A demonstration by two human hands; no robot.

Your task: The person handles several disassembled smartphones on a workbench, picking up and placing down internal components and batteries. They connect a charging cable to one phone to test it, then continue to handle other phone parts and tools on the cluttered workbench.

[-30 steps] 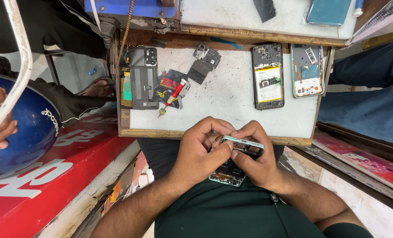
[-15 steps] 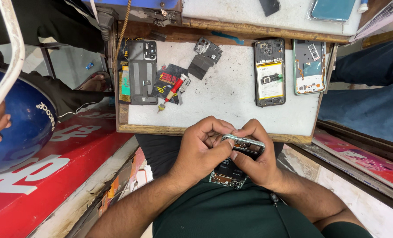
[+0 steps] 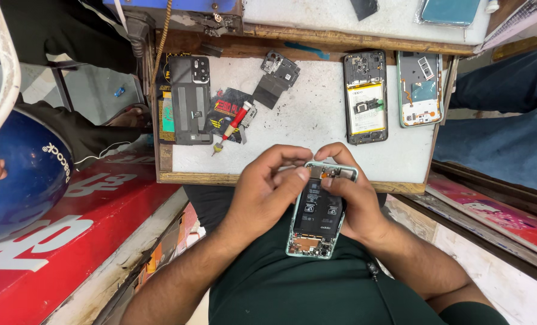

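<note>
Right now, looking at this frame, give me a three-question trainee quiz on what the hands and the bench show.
1. True or false: both hands grip the opened phone with the mint-green frame.
2. What lies on the dark packet left of bench centre? A) red-handled screwdriver B) tweezers C) brush
3. How many opened phones lie on the white bench top at its right end?

Key:
1. True: left hand and right hand hold it, battery side up.
2. A: the red-handled screwdriver.
3. Two: one with a yellow-labelled battery, one with a grey inner plate.
</note>
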